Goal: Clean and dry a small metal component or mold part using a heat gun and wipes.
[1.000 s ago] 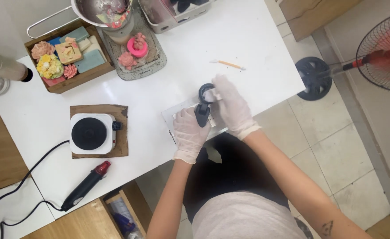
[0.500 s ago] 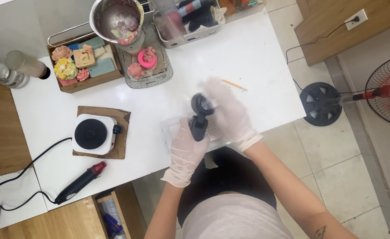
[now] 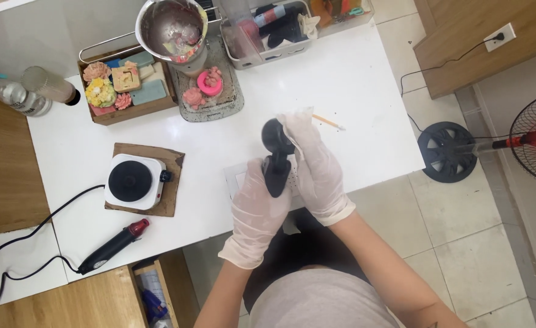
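Above the white table [image 3: 353,79], the gloved left hand [image 3: 257,209] grips a black tool [image 3: 276,157]; the right hand [image 3: 318,173] presses a white cloth [image 3: 296,124] to it, hotplate [image 3: 133,181] and heat gun [image 3: 113,246] well left

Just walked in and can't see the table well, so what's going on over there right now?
A person in thin gloves stands at a white table. The left hand grips the handle of a black ladle-shaped tool, while the right hand presses a white wipe against its rounded head. Nearby sit a small hot plate, a heat gun, a wooden tray of coloured flower-shaped pieces and a metal pot.
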